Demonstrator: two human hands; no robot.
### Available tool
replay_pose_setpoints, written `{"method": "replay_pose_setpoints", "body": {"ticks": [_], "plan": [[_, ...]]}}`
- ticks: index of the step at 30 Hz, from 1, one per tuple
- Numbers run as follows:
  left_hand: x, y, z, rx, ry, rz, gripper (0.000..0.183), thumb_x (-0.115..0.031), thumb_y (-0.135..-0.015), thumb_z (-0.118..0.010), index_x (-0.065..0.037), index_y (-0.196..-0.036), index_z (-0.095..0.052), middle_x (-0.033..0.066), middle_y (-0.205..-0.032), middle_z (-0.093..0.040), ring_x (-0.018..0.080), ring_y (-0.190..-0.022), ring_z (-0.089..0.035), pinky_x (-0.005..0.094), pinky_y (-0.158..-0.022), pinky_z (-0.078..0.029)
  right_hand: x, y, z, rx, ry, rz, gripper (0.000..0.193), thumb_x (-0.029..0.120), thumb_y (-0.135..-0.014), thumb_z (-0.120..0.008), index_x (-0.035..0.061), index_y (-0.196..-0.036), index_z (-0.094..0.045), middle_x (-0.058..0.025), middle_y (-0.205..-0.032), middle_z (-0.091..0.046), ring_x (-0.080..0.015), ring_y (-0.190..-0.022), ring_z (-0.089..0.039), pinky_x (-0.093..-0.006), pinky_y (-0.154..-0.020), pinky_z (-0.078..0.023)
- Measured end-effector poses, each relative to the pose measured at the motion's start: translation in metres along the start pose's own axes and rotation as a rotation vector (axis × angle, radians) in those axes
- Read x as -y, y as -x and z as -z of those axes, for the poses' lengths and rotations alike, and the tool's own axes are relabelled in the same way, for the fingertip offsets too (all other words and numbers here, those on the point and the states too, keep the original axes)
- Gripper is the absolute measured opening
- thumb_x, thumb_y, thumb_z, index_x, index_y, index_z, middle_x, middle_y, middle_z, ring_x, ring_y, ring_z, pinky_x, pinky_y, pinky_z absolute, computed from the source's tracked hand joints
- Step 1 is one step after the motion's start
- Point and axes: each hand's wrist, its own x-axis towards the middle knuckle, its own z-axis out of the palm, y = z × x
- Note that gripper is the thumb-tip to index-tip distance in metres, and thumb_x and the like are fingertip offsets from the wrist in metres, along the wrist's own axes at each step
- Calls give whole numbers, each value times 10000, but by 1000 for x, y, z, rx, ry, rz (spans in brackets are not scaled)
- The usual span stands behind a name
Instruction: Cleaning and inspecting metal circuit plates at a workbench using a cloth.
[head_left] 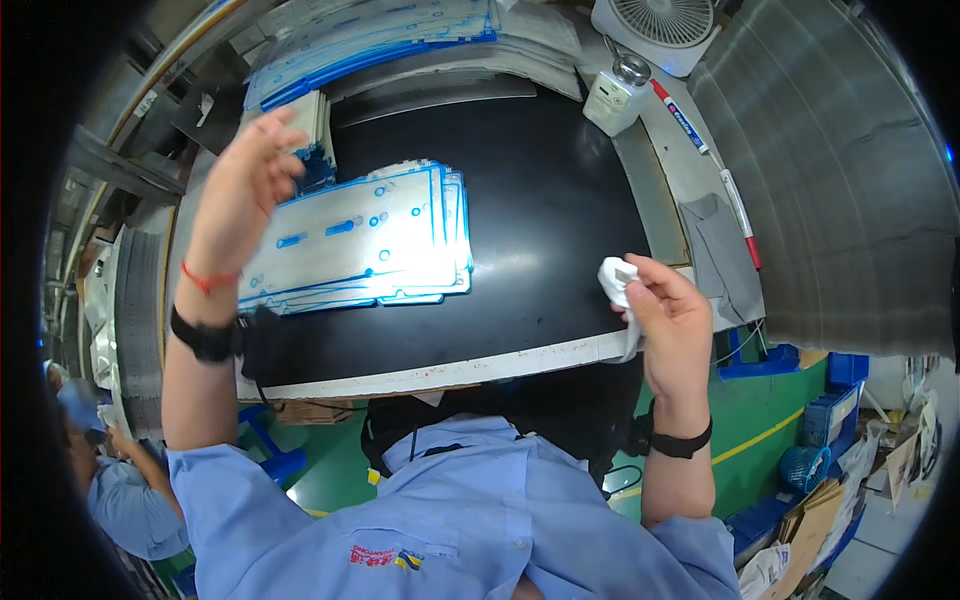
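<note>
My right hand (672, 318) pinches a bunched white cloth (613, 283) above the front right edge of the black tabletop (540, 180). The cloth's tail hangs down beside the palm. On the left, my left hand (245, 185) is raised with its fingers loosely bent and apart, holding nothing visible. It hovers near a small stack of pale sheets with blue lower edges (322, 130), partly covering it from view. Below and right of that hand lies a loose stack of flat silvery plates with blue edges and blue marks (390, 225).
Larger blue-edged plates (385, 35) are piled along the back. At the back right stand a pump bottle (617, 95) and a white fan (660, 28). Two markers (680, 115) and a grey cloth (715, 245) lie along the right side. Another person (130, 490) is at the far left.
</note>
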Motion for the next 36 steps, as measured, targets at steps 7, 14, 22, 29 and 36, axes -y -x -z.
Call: {"method": "replay_pose_setpoints", "body": {"ticks": [7,14,22,29,36], "plan": [[31,97,-132,633,10,211,401,-183,-1102,-561,-36,-1470,-500,46,-1158,-684,60,-989,-619,224,-827,-502,11,17,-56,280,-456,-244,234,71,-1054,-650,-39,-1260,-656,-124,-1097,-751,-140,-885,-726,-256,-746,-589],[34,92,-150,450,53,204,210,-244,-1098,-598,-40,-1101,-650,-5,-927,-664,46,-770,-566,207,-707,-468,36,39,-67,234,-324,-237,264,179,-1088,-627,-19,-1261,-653,-44,-992,-708,-52,-723,-590,-196,-657,-478],[39,89,-149,457,202,354,400,-415,-1121,-547,-84,-920,-647,-37,-807,-609,33,-696,-506,208,-644,-419,29,40,-54,427,-183,-262,241,225,-1100,-617,-4,-1141,-679,51,-886,-613,-25,-777,-503,-217,-676,-402],[51,97,-153,491,101,235,459,-458,-1120,-539,-84,-891,-674,-51,-759,-580,21,-680,-475,215,-623,-397,31,38,-70,453,-150,-229,216,221,-1094,-617,21,-1049,-684,35,-916,-600,-37,-783,-487,-218,-694,-394],[51,111,-160,555,437,398,262,-300,-1108,-609,-56,-1024,-655,-48,-804,-607,27,-699,-516,198,-629,-417,20,33,-84,297,-462,45,215,247,-1088,-594,46,-1029,-643,-108,-1113,-650,-151,-924,-610,-309,-858,-488]]}}
